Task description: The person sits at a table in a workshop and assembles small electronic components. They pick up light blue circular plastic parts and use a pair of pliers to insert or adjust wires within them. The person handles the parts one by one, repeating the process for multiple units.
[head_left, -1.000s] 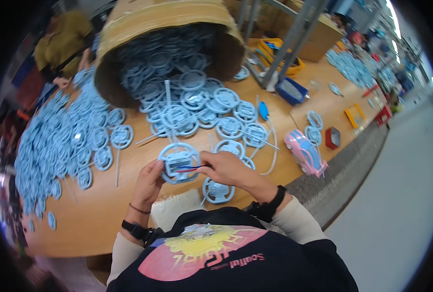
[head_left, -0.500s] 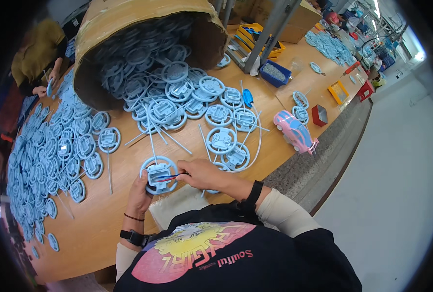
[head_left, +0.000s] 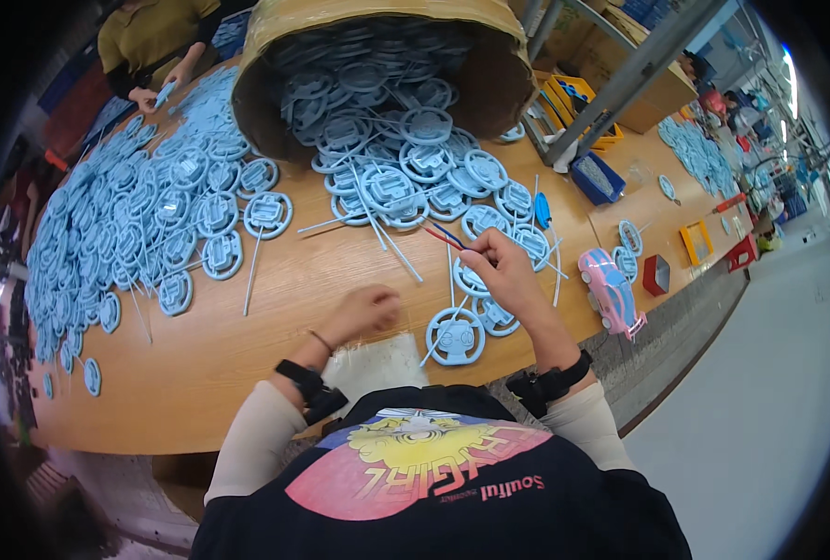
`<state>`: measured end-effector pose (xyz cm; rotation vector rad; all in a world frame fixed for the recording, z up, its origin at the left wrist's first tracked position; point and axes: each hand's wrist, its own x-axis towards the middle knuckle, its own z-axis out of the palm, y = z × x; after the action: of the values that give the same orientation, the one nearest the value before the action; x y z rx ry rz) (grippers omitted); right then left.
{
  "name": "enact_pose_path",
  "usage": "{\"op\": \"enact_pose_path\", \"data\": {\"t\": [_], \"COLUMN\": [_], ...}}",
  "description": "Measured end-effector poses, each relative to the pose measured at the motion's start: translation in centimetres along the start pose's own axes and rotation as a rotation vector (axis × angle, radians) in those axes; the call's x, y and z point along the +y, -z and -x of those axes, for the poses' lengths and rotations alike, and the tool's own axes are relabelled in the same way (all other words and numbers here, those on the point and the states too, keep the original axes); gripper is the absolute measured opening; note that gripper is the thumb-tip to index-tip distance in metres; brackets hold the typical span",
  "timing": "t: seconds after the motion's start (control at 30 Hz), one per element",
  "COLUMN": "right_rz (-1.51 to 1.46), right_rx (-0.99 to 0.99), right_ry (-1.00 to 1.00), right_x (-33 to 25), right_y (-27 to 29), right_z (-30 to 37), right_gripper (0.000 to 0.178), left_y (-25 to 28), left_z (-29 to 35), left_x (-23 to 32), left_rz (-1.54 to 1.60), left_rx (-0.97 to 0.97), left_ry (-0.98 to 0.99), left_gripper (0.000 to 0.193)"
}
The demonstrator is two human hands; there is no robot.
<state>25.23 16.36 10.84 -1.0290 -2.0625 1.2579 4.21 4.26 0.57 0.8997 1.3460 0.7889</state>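
Observation:
My right hand (head_left: 501,271) pinches thin red and dark blue strands (head_left: 445,237) that look like wires, raised over the table; their exact kind is unclear. Beneath it, several light blue toy steering wheels (head_left: 455,337) with thin rods lie in a cluster, the nearest one with its face and button shapes showing. My left hand (head_left: 370,313) hovers to the left, above the bare wood near a pale sheet (head_left: 377,365) at the table's edge. Its fingers look curled but are smeared by motion, and no wheel shows in it.
A large tipped carton (head_left: 519,89) spills wheels onto the table, beside a big wheel pile (head_left: 144,215). To the right are a pink toy car (head_left: 609,289), a blue bin (head_left: 597,177) and a red box (head_left: 655,275). A co-worker's hands (head_left: 144,98) are at the far left.
My left hand no longer holds a steering wheel. My right hand has moved up and away with the strands that earlier reached into that wheel. The whole view has shifted.

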Motion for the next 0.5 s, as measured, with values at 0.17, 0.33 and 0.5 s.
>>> {"op": "enact_pose_path", "data": {"t": [0.17,0.33,0.5], "right_rz": [-0.082,-0.136,-0.181], "right_rx": [-0.051,-0.099,-0.130], "right_ry": [0.005,0.013,0.024], "right_x": [0.0,1.1,2.8], "right_y": [1.0,3.7,6.6], "right_z": [0.5,1.0,2.0], "right_gripper": [0.019,0.019,0.018], "left_y": [-6.5,-6.7,-4.6], "left_z": [-1.6,-2.7,3.7], "left_x": [0.4,0.1,7.9], "left_rz": [-0.658,-0.544,-0.884], "left_rx": [0.103,0.122,0.522], "left_ry": [-0.201,-0.147,-0.145], "left_gripper": [0.029,0.024,0.024]}}
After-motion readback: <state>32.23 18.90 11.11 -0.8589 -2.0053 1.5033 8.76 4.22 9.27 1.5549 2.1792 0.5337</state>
